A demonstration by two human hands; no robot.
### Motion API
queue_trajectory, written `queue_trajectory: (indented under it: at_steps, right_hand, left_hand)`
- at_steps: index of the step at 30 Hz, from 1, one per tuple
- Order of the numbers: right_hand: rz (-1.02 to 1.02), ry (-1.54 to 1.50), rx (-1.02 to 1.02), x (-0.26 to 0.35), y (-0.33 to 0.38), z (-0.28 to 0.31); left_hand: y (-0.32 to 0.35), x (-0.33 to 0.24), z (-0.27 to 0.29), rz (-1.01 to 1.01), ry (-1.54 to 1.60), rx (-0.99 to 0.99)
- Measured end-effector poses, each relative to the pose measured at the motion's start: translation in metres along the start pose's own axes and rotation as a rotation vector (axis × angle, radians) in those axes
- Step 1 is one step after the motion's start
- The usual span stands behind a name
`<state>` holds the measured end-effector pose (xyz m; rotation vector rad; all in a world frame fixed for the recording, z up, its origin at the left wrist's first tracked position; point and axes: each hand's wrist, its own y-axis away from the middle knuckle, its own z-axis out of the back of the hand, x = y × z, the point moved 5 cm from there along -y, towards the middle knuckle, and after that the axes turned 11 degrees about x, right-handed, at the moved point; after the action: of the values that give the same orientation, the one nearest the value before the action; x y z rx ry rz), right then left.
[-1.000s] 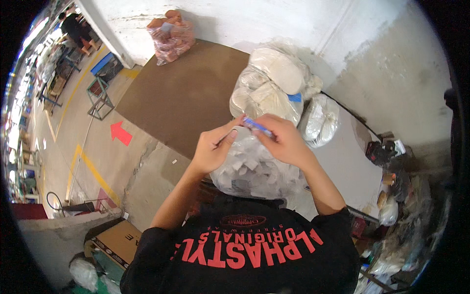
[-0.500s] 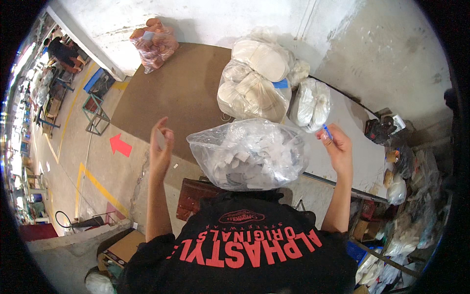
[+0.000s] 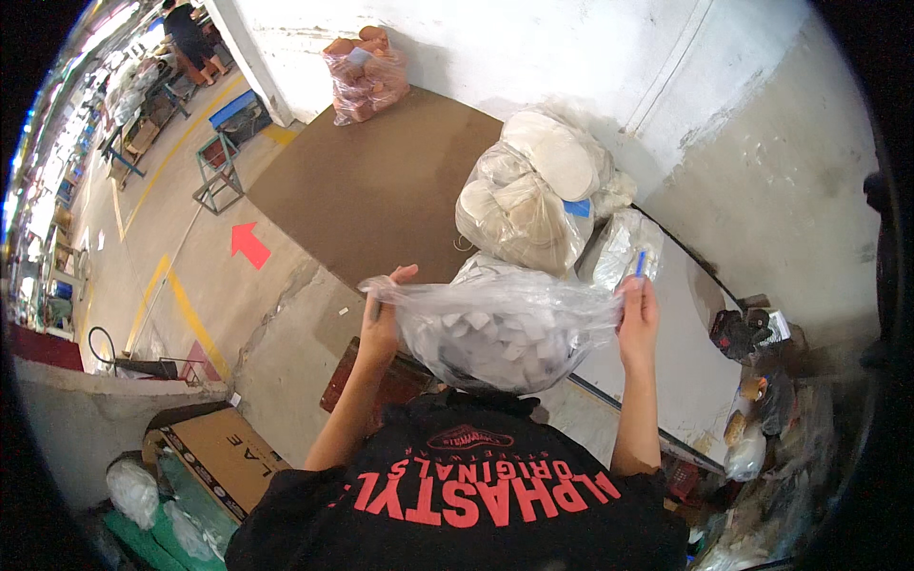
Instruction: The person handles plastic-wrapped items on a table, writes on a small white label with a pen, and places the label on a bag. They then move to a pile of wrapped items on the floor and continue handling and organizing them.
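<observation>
"So, where's the clear bag (image 3: 457, 297)?"
"Right in front of me, betw. both hands, w/ white pcs (image 3: 519, 335) inside. L hand (image 3: 384, 319) pinches its L edge; R hand (image 3: 639, 309) pinches the R edge + a blue stick (image 3: 641, 263)."
"Beyond?"
"Bigger bag of pale pads (image 3: 535, 181), brown board (image 3: 371, 190) beside it."

The near bag (image 3: 509, 343) lies between the left hand (image 3: 383, 324) and right hand (image 3: 636, 314), a pen (image 3: 641, 264) in the latter. Behind it sits a sack (image 3: 524, 205), a small bag (image 3: 624, 243) at its right. Left of the sack, a far bag (image 3: 367, 81) stands on a board (image 3: 371, 195) near the wall (image 3: 552, 48). A stand (image 3: 220, 181) is left of the board.
</observation>
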<state>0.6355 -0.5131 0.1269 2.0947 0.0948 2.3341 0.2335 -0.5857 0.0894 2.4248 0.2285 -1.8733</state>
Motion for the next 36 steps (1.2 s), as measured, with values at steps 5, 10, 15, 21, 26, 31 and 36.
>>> queue_trajectory:
  at_steps: [5, 10, 15, 21, 26, 31, 36]
  right_hand:
    - [0.14, -0.247, -0.018, 0.023, -0.019, -0.036]
    - [0.287, -0.334, 0.126, 0.084, -0.035, -0.068]
    - [0.402, -0.197, 0.217, 0.117, -0.039, -0.111]
    - [0.382, 0.367, 0.557, 0.073, -0.042, -0.199]
    - [0.605, 0.474, 0.71, 0.06, -0.013, -0.239]
    - [0.597, 0.221, 0.837, 0.07, -0.014, -0.239]
    - [0.464, 0.352, 0.357, 0.01, -0.049, -0.186]
  left_hand:
    - [-0.003, -0.026, -0.017, 0.008, 0.589, -0.109]
    - [-0.009, -0.089, -0.029, -0.225, 0.412, -0.142]
    - [-0.011, -0.109, -0.018, -0.355, 0.196, -0.117]
    - [-0.003, -0.013, -0.015, 0.014, -0.196, -0.091]
    - [0.02, 0.024, -0.042, -0.148, -0.506, 0.147]
    - [0.001, 0.033, -0.028, 0.277, -0.726, 0.274]
    - [-0.012, 0.006, -0.016, -0.01, -0.613, 0.092]
